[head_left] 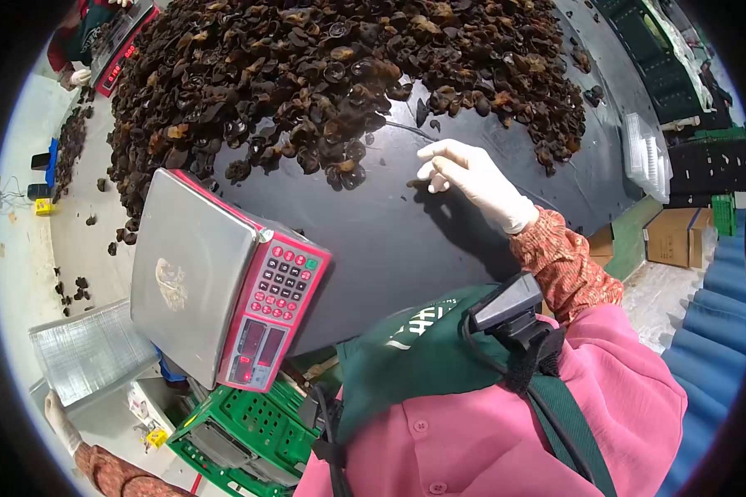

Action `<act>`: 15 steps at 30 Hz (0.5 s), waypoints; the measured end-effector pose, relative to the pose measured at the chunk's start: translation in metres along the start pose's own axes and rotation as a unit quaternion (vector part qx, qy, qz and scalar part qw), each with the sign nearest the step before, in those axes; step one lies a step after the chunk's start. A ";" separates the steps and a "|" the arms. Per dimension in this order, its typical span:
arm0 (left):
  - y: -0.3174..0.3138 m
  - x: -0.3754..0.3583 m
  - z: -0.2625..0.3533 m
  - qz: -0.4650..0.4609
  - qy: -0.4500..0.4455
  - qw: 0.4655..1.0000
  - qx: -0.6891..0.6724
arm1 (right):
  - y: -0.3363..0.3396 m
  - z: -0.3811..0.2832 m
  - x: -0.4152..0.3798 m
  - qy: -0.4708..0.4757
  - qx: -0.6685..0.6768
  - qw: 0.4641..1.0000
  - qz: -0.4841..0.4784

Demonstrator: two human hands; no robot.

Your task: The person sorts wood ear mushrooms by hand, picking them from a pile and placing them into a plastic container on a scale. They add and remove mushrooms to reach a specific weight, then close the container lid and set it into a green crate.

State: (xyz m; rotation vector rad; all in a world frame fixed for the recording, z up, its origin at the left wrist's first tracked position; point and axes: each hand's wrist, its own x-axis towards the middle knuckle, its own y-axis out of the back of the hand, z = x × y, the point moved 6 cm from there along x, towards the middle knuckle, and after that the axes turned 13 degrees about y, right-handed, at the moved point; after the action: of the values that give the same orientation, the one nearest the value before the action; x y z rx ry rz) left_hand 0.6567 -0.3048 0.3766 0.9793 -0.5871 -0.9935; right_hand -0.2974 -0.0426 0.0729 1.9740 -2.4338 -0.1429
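My right hand, in a white glove, hovers over the dark tabletop with loosely bent, parted fingers and nothing visible in them. Just beyond it spreads a large heap of brown-black wood ear mushrooms. At the lower left, my gloved left hand is at the corner of a ribbed clear plastic tray and appears to grip it; its fingertips are hard to make out. Between my hands stands a red-framed digital scale, its metal pan bearing only a pale smudge.
Green crates stand below the table's near edge. More clear trays lie at the right edge, with a cardboard box beyond. Across the heap, a co-worker's gloved hand is beside another scale.
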 end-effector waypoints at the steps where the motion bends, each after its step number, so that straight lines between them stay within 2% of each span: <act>1: 0.002 0.009 -0.008 0.000 -0.005 1.000 -0.012 | 0.000 0.002 0.003 -0.003 0.005 1.000 0.002; 3: 0.003 0.017 -0.017 -0.001 -0.013 0.999 -0.036 | 0.001 0.005 0.008 -0.010 0.015 1.000 0.005; 5: -0.007 -0.003 -0.002 -0.023 0.028 0.998 -0.047 | 0.003 0.005 0.012 -0.014 0.004 1.000 0.005; 8: -0.022 -0.054 0.037 -0.017 0.035 0.997 -0.067 | 0.001 0.008 0.019 -0.019 -0.002 1.000 -0.001; 11: -0.003 -0.056 0.041 -0.063 0.058 0.996 -0.021 | -0.004 0.007 0.025 -0.022 -0.006 1.000 -0.010; 13: -0.002 -0.059 0.040 -0.087 0.087 0.991 -0.057 | -0.010 0.009 0.030 -0.027 -0.008 0.999 -0.023; 15: -0.005 -0.062 0.038 -0.073 0.096 0.984 -0.133 | -0.015 0.009 0.038 -0.034 -0.008 0.999 -0.041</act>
State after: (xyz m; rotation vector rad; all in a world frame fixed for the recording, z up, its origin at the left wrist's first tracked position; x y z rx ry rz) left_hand 0.5970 -0.2661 0.3905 0.8741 -0.2170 -1.0616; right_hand -0.2916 -0.0824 0.0603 2.0966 -2.3831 -0.2325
